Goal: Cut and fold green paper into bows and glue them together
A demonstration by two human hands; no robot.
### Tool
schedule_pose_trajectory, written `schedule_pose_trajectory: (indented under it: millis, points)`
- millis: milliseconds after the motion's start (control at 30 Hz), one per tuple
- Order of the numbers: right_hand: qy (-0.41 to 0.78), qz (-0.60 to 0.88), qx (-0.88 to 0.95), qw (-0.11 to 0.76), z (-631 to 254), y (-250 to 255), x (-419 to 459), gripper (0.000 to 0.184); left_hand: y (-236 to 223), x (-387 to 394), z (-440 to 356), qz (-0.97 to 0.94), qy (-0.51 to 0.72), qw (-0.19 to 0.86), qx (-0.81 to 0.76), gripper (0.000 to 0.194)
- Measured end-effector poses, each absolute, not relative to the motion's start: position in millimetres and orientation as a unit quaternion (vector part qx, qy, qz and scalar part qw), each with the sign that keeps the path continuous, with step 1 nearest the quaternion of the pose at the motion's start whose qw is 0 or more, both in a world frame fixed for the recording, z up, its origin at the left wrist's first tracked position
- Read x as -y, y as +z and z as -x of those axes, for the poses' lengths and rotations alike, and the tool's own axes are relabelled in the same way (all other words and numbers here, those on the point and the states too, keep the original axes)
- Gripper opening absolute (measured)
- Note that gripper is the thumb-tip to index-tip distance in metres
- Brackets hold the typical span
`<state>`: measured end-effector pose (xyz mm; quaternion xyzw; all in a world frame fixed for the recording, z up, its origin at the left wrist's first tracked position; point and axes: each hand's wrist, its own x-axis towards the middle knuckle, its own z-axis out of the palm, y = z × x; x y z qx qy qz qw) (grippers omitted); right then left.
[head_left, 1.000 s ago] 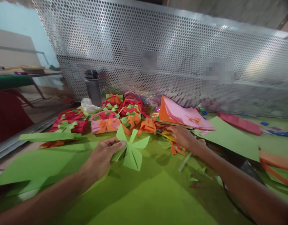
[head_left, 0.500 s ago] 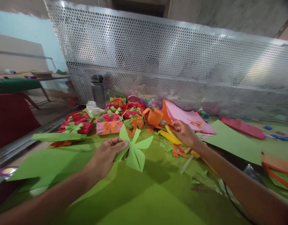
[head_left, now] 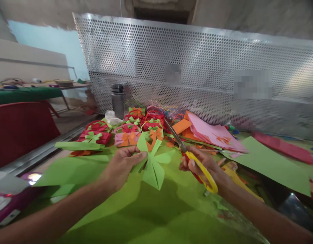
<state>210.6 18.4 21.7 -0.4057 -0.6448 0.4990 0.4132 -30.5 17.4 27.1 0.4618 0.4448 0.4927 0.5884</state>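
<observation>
My left hand (head_left: pixel 122 164) pinches a light green folded paper bow (head_left: pixel 152 164) just above the green paper-covered table (head_left: pixel 151 217). My right hand (head_left: pixel 206 166) grips yellow-and-red-handled scissors (head_left: pixel 194 159). Their blades point up and away to the left, over the pile of paper crafts. The scissors are a short way to the right of the bow and do not touch it.
Red, pink and orange paper baskets with bows (head_left: pixel 125 130) lie behind the hands. A dark bottle (head_left: pixel 117 100) stands before the perforated metal panel (head_left: pixel 197 67). Pink and orange sheets (head_left: pixel 212 132) and a green sheet (head_left: pixel 273 164) lie right. A red chair (head_left: pixel 21 130) is on the left.
My right hand has picked the scissors up from the paper scraps and brought them toward the bow. My left hand keeps hold of the bow. The view has shifted left.
</observation>
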Motion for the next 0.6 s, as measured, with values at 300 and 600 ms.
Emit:
schedule_pose_trajectory:
  millis: [300, 600]
  points:
    - [0.435, 0.406, 0.742, 0.31, -214, 38, 7, 0.06, 30, -22, 46, -0.559, 0.469, 0.503, -0.463, 0.016]
    - [0.309, 0.432, 0.806, 0.261, -216, 35, 4, 0.04, 41, -27, 52, -0.533, 0.459, 0.543, -0.459, 0.018]
